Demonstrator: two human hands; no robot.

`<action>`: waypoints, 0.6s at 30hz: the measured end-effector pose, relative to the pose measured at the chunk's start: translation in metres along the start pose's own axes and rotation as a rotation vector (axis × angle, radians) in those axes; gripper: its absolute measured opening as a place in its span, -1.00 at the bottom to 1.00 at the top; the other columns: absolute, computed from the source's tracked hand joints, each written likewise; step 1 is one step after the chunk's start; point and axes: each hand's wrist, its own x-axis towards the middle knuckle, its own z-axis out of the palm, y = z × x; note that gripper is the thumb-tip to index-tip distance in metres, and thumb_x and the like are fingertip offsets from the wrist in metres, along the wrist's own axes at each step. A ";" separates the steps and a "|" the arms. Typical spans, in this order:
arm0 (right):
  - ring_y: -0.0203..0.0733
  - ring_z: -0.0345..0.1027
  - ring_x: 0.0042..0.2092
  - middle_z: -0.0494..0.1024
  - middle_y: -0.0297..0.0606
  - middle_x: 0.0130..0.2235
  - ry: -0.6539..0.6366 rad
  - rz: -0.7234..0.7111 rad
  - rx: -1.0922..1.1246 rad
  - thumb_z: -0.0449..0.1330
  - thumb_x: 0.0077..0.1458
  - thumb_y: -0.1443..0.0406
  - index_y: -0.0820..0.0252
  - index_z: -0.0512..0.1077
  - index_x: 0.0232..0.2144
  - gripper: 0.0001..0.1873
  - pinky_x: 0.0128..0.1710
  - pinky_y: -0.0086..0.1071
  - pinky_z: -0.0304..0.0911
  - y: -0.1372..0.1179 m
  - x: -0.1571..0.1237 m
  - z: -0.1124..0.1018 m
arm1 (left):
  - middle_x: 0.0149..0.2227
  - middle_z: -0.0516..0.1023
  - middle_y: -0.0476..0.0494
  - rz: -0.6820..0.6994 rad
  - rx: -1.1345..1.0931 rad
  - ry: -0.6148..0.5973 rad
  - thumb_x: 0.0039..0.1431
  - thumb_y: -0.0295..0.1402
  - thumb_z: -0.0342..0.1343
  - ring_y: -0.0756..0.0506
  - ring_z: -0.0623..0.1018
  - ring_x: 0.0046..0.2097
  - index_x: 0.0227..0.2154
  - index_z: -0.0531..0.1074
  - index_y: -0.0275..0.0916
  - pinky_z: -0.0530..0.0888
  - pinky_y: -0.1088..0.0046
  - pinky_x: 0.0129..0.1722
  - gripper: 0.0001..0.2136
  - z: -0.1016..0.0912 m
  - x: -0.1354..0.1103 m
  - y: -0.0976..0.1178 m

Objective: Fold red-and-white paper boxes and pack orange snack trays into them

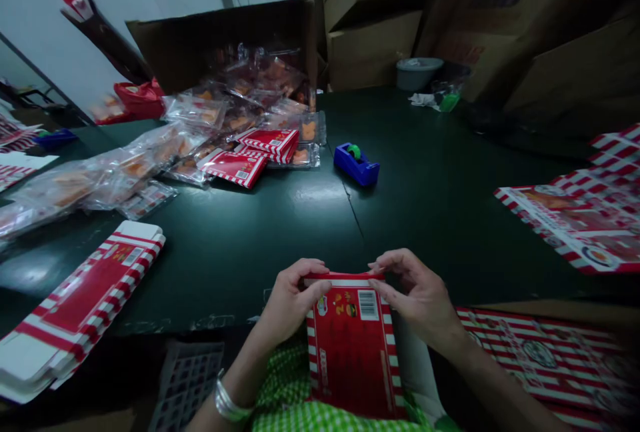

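A red box with white stripes and a barcode (353, 345) stands on my lap, leaning against the near edge of the dark green table (410, 205). My left hand (293, 299) grips its top left corner with the fingers curled over the top flap. My right hand (415, 292) pinches the top right corner of the same flap. Both hands are closed on the box.
A stack of flat red-striped cartons (80, 305) lies at the left. Several clear snack packets (165, 145) spill from an open cardboard box (225, 39). A blue tape dispenser (356, 163) sits mid-table. More flat cartons (580, 219) lie at the right; brown boxes (375, 12) stand behind.
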 end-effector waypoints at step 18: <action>-0.37 0.31 -0.56 0.42 -0.41 -0.61 0.143 0.060 0.552 0.26 0.08 0.18 0.16 0.42 -0.49 -0.79 -0.47 -0.48 0.27 -0.062 -0.001 -0.044 | -0.22 0.54 -0.15 0.732 0.469 0.099 0.12 -0.59 0.09 -0.02 0.53 -0.23 -0.24 0.48 -0.25 0.48 0.49 -0.23 -0.81 0.011 0.009 0.094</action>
